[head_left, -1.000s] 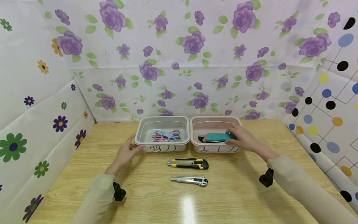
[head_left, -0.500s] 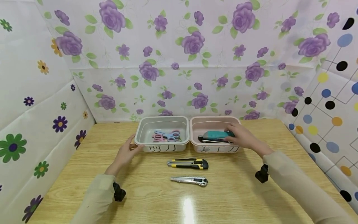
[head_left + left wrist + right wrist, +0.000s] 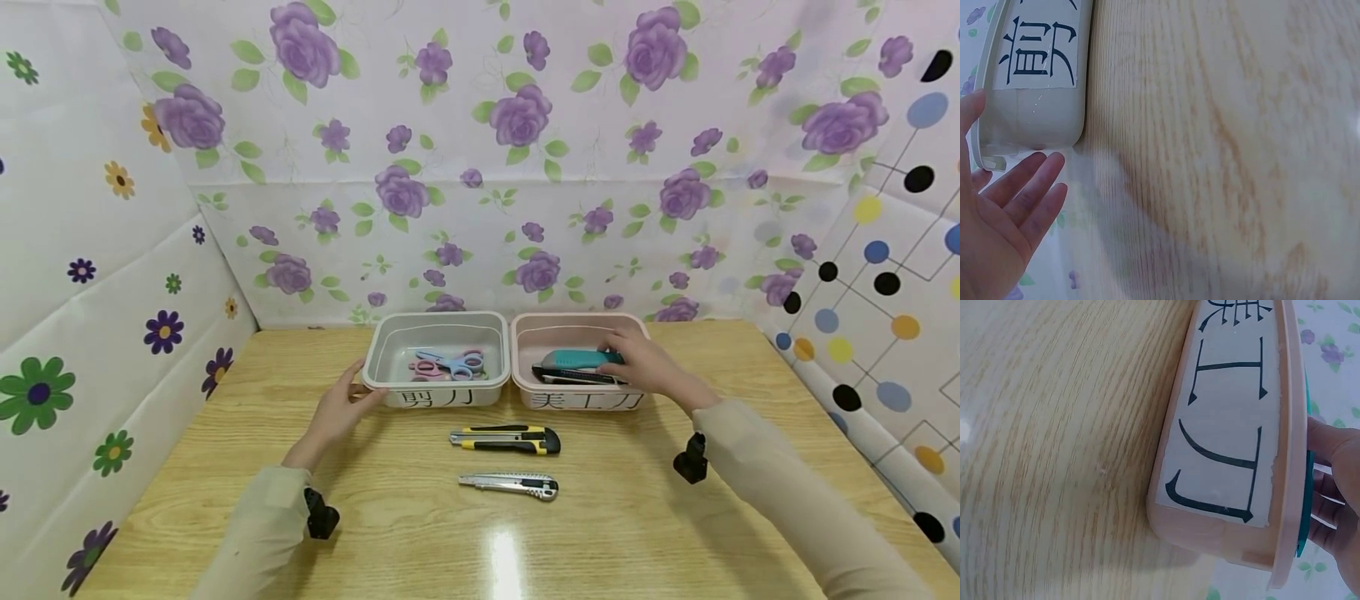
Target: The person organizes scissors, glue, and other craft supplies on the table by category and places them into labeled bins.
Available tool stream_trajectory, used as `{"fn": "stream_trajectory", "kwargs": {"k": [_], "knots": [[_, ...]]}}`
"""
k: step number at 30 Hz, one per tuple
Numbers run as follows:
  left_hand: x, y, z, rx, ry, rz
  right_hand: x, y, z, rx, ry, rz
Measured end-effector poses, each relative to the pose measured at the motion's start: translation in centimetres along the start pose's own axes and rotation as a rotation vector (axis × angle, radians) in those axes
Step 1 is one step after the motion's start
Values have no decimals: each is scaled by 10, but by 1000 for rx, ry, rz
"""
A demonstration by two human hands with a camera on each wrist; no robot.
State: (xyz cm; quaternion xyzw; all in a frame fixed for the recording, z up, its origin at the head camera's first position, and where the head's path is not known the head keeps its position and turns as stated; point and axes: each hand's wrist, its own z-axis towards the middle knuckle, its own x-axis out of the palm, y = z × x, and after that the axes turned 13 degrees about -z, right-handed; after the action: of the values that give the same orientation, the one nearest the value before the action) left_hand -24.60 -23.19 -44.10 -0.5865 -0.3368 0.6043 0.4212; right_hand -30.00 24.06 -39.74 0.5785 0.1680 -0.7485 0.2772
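My right hand (image 3: 636, 361) grips a teal utility knife (image 3: 576, 359) by its right end, low inside the pink bin (image 3: 582, 320). In the right wrist view the bin wall hides most of the knife. A black utility knife (image 3: 576, 376) lies in front of it in the same bin. My left hand (image 3: 341, 406) touches the left front corner of the grey-white bin (image 3: 441, 318), thumb on the rim and the other fingers loosely extended. Before the bins lie a yellow-and-black utility knife (image 3: 504, 439) and a silver utility knife (image 3: 510, 484), both untouched.
Blue scissors (image 3: 450, 363) and pink scissors (image 3: 427, 369) lie in the grey-white bin. The two bins stand side by side near the back of the wooden table (image 3: 390, 525). Flowered cloth (image 3: 465, 233) rises behind them. Dark characters mark both bin fronts.
My right hand has moved slightly left and lowered the teal utility knife deeper into the pink bin. The black knife in front of it shows more. My left hand has stayed in place.
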Motion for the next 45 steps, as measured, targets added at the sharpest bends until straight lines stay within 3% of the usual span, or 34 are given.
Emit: {"fn": "stream_trajectory", "kwargs": {"k": [35, 45], "knots": [[5, -1, 0, 22, -38, -5, 22, -4, 5, 10, 5, -23], [3, -3, 1, 98, -81, 28, 15, 4, 6, 0, -29, -22]]}}
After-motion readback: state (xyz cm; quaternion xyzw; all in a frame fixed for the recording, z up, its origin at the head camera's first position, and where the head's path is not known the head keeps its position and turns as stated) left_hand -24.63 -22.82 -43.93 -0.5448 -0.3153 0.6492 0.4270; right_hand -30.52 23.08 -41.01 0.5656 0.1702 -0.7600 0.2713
